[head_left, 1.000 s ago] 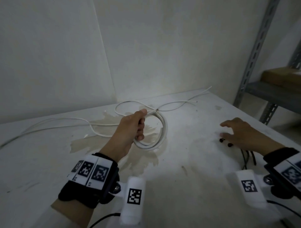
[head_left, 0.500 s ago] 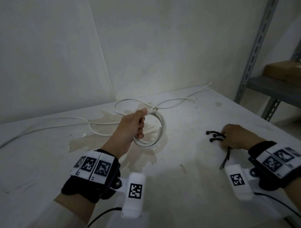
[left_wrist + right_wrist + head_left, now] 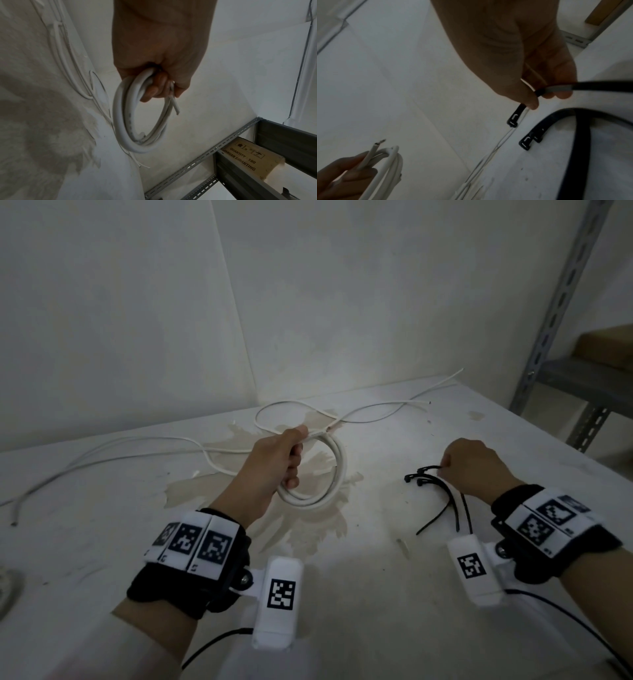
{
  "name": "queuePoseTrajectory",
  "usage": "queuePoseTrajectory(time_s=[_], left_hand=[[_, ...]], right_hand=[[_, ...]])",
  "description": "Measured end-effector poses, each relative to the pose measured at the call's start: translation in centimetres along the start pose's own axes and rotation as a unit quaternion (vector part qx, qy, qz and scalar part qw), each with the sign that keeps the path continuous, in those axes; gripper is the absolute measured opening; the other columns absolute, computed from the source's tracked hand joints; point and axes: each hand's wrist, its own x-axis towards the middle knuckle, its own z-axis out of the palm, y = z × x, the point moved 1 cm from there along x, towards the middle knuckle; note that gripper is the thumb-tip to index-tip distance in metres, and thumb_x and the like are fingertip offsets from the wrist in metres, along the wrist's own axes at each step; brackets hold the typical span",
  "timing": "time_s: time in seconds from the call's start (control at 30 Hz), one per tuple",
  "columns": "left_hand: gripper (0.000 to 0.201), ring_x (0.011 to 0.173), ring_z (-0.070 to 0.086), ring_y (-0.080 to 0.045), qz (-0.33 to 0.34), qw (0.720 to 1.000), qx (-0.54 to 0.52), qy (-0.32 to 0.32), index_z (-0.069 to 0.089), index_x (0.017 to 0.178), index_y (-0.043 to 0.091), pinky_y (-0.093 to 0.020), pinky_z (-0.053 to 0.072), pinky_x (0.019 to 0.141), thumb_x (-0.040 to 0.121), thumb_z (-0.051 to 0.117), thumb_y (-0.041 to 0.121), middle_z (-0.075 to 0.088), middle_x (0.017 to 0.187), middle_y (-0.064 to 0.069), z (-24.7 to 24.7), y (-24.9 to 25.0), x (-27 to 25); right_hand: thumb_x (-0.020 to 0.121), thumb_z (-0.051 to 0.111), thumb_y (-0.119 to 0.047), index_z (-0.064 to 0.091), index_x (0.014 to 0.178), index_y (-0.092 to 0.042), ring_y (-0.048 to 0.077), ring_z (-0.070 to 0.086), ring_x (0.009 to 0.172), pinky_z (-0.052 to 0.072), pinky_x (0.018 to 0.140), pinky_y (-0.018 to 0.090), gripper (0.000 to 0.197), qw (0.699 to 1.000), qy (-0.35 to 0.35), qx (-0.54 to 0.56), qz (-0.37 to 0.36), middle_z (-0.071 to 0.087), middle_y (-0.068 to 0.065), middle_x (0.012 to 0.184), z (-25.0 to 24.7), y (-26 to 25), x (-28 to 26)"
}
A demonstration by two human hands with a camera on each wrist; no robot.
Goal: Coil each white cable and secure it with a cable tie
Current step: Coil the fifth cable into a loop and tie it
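My left hand [image 3: 281,463] grips a coiled white cable [image 3: 334,477] just above the white table [image 3: 394,594]; its cut end sticks out past my thumb. In the left wrist view my fingers [image 3: 154,88] curl through the coiled white cable [image 3: 123,121]. To the right, my right hand [image 3: 469,467] pinches one black cable tie [image 3: 518,112] between thumb and fingers, lifted off the table. Other black cable ties [image 3: 442,501] lie under that hand; their heads [image 3: 526,143] show in the right wrist view.
Loose thin white cables [image 3: 113,450] trail over the table to the left and back [image 3: 376,412]. A brownish stain [image 3: 308,529] spreads under the coil. A grey metal shelf rack [image 3: 561,313] with a cardboard box [image 3: 248,159] stands at the right.
My right hand closed over the black cable ties and pulled one up and toward me. The left hand kept hold of the coil and hardly moved.
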Motion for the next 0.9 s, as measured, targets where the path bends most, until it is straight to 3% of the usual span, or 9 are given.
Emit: queuePoseTrajectory(time_s=[0.1,0.23,0.33,0.43,0.53,0.6,0.77,0.9], left_hand=[[0.035,0.035,0.023,-0.006,0.005,1.0,-0.014,0.006,0.039,0.061,0.015,-0.019,0.026,0.038,0.093,0.049,0.028,0.027,0.043,0.01,-0.2,0.0,-0.1],[0.037,0.034,0.021,-0.007,0.011,0.998,-0.049,0.04,0.038,0.059,0.015,-0.018,0.023,0.035,0.092,0.05,0.026,0.026,0.04,0.01,-0.6,0.1,-0.1],[0.036,0.034,0.02,-0.007,0.023,0.994,-0.081,0.071,0.038,0.059,0.015,-0.017,0.021,0.036,0.092,0.049,0.024,0.026,0.038,0.01,-1.2,0.2,-0.3],[0.036,0.033,0.021,-0.007,0.033,0.988,-0.101,0.112,0.039,0.057,0.015,-0.017,0.021,0.036,0.091,0.049,0.023,0.028,0.037,0.01,-2.0,0.3,-0.5],[0.038,0.03,0.025,-0.007,0.05,0.982,-0.095,0.156,0.04,0.054,0.014,-0.017,0.025,0.035,0.09,0.05,0.023,0.03,0.035,0.01,-2.9,0.2,-0.6],[0.039,0.03,0.027,-0.007,0.074,0.977,-0.084,0.182,0.042,0.053,0.013,-0.018,0.026,0.036,0.09,0.051,0.023,0.032,0.034,0.01,-3.4,0.1,-0.6],[0.037,0.033,0.031,-0.007,0.145,0.962,-0.039,0.229,0.045,0.055,0.01,-0.021,0.028,0.04,0.089,0.054,0.023,0.034,0.036,0.009,-4.1,-0.6,-1.1],[0.034,0.034,0.034,-0.006,0.161,0.961,-0.002,0.223,0.049,0.058,0.01,-0.021,0.032,0.039,0.089,0.055,0.023,0.039,0.042,0.006,-3.9,-1.3,-1.7]], right_hand=[[0.086,0.06,-0.014,0.058,0.079,-0.009,0.024,0.056,0.073,0.039,0.063,0.026,0.009,0.992,0.058,0.101,-0.051,0.058,0.007,0.081,-1.4,-1.6,-1.5],[0.09,0.057,-0.013,0.062,0.09,-0.013,0.009,0.057,0.042,0.047,0.045,0.02,0.005,0.944,0.03,0.314,-0.099,0.06,0.005,0.071,-2.5,-5.4,-3.8],[0.092,0.051,-0.007,0.063,0.097,-0.014,-0.001,0.057,0.042,0.043,0.044,0.009,0.014,0.914,0.01,0.383,-0.135,0.059,-0.001,0.075,-2.6,-8.5,-5.5],[0.091,0.051,-0.003,0.063,0.097,-0.013,0.0,0.059,0.047,0.047,0.05,0.009,0.017,0.882,-0.029,0.438,-0.168,0.06,0.002,0.071,-2.5,-11.6,-7.2],[0.085,0.06,-0.002,0.061,0.085,-0.012,0.012,0.065,0.05,0.056,0.055,0.022,0.009,0.854,-0.041,0.492,-0.163,0.061,0.006,0.064,-2.1,-14.2,-8.1],[0.082,0.064,-0.004,0.057,0.084,-0.013,0.017,0.066,0.05,0.058,0.057,0.028,0.011,0.851,-0.041,0.499,-0.16,0.061,0.006,0.059,-1.7,-15.7,-8.4],[0.079,0.061,0.002,0.049,0.097,-0.006,0.009,0.057,0.035,0.052,0.045,0.025,0.023,0.85,-0.016,0.508,-0.14,0.055,0.005,0.06,-0.8,-18.3,-8.6],[0.08,0.061,0.003,0.043,0.093,-0.011,0.001,0.05,0.032,0.038,0.034,0.013,0.026,0.832,0.019,0.533,-0.15,0.051,0.004,0.066,-0.9,-19.9,-8.8]])
